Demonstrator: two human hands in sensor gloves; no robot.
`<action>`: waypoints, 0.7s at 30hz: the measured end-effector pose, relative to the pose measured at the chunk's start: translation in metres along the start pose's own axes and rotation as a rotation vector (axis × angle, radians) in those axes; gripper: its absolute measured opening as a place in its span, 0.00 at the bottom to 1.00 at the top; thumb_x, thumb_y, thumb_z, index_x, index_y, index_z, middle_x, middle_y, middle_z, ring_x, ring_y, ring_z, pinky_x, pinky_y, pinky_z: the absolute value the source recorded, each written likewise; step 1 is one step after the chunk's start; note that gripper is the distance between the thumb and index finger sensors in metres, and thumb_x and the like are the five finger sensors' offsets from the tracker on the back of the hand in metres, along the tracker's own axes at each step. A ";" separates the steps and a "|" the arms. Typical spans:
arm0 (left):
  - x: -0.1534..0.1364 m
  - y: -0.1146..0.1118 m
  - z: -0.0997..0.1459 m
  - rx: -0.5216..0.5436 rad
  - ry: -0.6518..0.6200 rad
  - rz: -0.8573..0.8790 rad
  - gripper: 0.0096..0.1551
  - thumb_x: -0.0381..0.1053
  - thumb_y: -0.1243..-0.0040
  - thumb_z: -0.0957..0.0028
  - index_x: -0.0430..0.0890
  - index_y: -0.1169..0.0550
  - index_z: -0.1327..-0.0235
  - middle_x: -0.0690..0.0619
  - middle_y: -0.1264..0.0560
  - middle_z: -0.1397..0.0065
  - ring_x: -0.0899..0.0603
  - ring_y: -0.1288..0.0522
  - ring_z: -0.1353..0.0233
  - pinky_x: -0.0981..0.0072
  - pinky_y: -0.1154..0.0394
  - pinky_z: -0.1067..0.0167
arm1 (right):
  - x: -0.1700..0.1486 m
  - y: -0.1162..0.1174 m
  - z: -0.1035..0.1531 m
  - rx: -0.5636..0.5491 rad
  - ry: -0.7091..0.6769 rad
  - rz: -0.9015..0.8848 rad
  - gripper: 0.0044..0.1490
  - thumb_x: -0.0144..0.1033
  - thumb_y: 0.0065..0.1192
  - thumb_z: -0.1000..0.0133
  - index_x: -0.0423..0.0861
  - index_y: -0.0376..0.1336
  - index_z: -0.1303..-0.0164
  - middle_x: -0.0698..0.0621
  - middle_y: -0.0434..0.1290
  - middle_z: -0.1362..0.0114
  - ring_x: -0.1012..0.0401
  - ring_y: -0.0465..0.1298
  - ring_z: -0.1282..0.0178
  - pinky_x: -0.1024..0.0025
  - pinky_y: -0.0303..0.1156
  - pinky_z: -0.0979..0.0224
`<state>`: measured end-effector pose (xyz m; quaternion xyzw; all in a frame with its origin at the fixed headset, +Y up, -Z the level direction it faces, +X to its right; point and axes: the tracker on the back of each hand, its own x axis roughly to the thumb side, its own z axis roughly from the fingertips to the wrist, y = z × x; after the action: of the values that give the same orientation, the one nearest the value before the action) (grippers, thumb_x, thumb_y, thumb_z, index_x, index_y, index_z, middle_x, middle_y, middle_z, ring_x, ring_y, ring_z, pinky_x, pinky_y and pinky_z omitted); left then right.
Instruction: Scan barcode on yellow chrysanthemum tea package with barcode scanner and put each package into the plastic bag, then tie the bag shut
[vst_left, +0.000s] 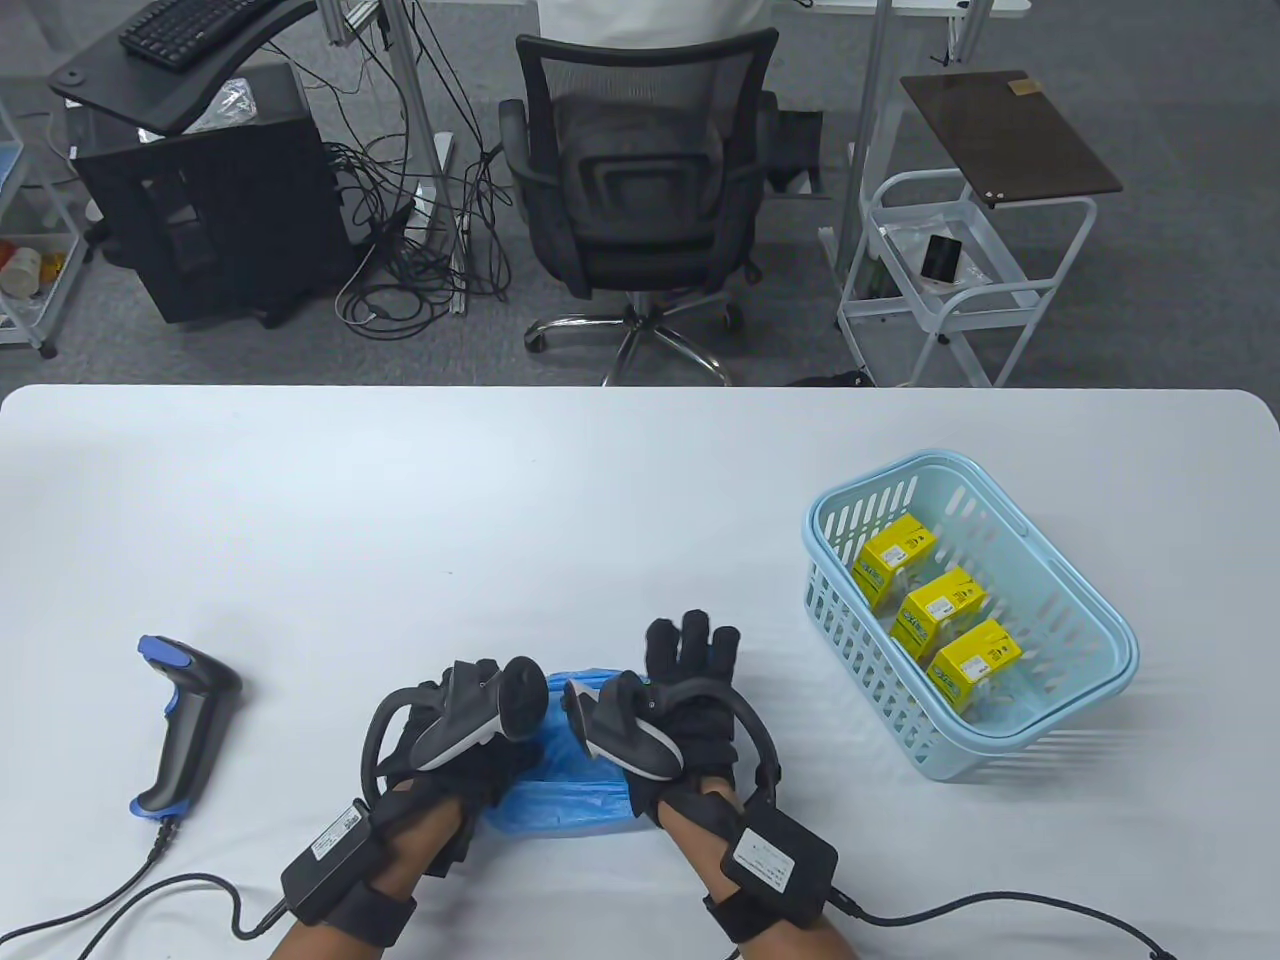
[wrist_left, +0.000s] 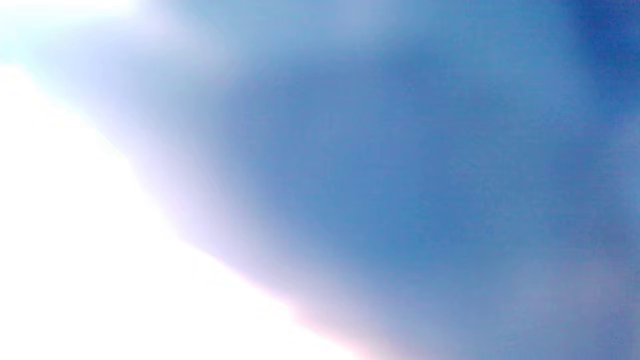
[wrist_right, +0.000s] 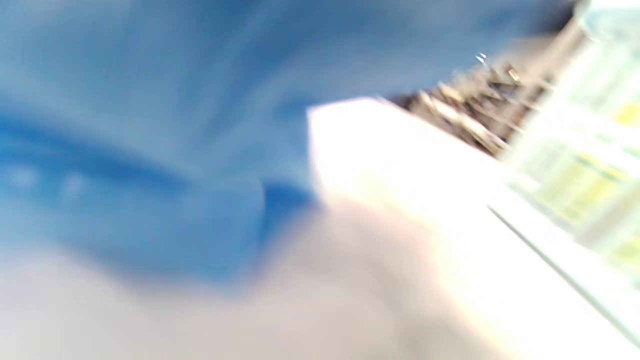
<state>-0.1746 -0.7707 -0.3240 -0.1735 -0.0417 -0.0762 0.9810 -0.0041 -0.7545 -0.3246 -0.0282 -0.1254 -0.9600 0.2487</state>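
A crumpled blue plastic bag (vst_left: 560, 800) lies near the table's front edge, and both gloved hands are on it. My left hand (vst_left: 468, 692) rests on its left part, the fingers hidden under the tracker. My right hand (vst_left: 690, 648) lies on its right part with fingers stretched forward. The blurred blue bag (wrist_left: 400, 175) fills the left wrist view, and the same bag (wrist_right: 125, 150) takes the left half of the right wrist view. Three yellow tea packages (vst_left: 945, 610) sit in a light blue basket (vst_left: 1090, 610) at the right. The barcode scanner (vst_left: 185, 720) lies at the left, untouched.
The scanner's cable (vst_left: 120, 895) runs off the front left edge, and a glove cable (vst_left: 1000, 910) trails at the front right. An office chair (vst_left: 640, 190) stands beyond the table's far edge. The basket (wrist_right: 590, 165) shows blurred in the right wrist view.
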 end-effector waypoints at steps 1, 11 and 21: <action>-0.005 0.003 -0.002 -0.036 0.036 -0.042 0.42 0.73 0.39 0.66 0.74 0.39 0.34 0.50 0.44 0.16 0.34 0.36 0.21 0.35 0.37 0.28 | -0.009 0.003 -0.006 0.114 0.009 -0.056 0.55 0.66 0.69 0.64 0.64 0.50 0.26 0.39 0.35 0.16 0.32 0.36 0.21 0.26 0.39 0.27; -0.028 0.000 -0.007 -0.116 0.016 0.052 0.40 0.68 0.40 0.59 0.73 0.39 0.31 0.48 0.48 0.16 0.32 0.44 0.18 0.31 0.44 0.26 | -0.039 0.029 -0.024 0.369 -0.135 -0.552 0.47 0.51 0.63 0.52 0.58 0.45 0.25 0.35 0.32 0.19 0.31 0.34 0.22 0.26 0.37 0.28; -0.019 -0.002 -0.009 0.016 0.013 -0.031 0.51 0.73 0.41 0.66 0.65 0.45 0.28 0.49 0.51 0.16 0.32 0.47 0.17 0.32 0.44 0.26 | -0.029 0.024 -0.020 0.005 -0.024 -0.500 0.41 0.52 0.71 0.57 0.70 0.56 0.34 0.44 0.42 0.16 0.33 0.41 0.19 0.29 0.41 0.24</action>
<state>-0.1934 -0.7729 -0.3342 -0.1642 -0.0384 -0.0921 0.9814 0.0330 -0.7660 -0.3415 -0.0070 -0.1340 -0.9910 0.0022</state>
